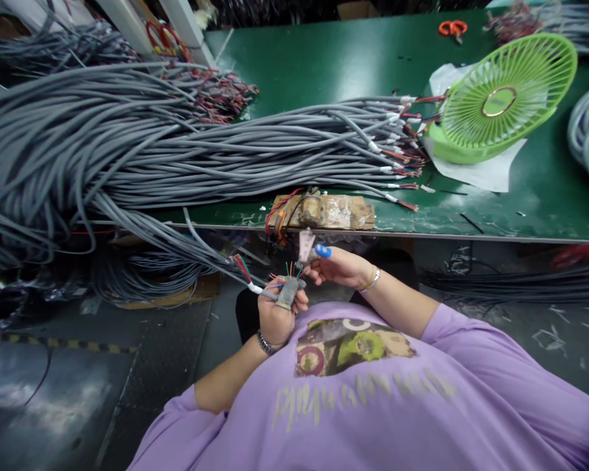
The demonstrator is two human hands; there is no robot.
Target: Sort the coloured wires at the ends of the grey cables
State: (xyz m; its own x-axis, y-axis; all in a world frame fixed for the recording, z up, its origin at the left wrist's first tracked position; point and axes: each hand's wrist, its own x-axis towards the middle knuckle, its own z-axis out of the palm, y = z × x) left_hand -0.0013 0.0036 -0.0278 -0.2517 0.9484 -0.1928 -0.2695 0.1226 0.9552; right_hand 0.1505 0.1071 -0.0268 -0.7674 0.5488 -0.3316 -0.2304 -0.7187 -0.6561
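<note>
Grey cable end [255, 288] sits pinched in our left grip [276, 314]; our right grip [336, 267] pinches what may be a small tool [306, 245], below the bench's [324, 65] near edge.

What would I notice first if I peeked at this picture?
Probably the huge pile of grey cables sprawled across the left of the green table, and the bright green fan at its right end. Below the table edge, the left hand grips a cable end with coloured wires, the right hand beside it.

Grey cables [177, 144], dark green table [324, 59], lime-green fan [500, 98], lilac shirt [422, 405], orange scissors [452, 27]
</note>
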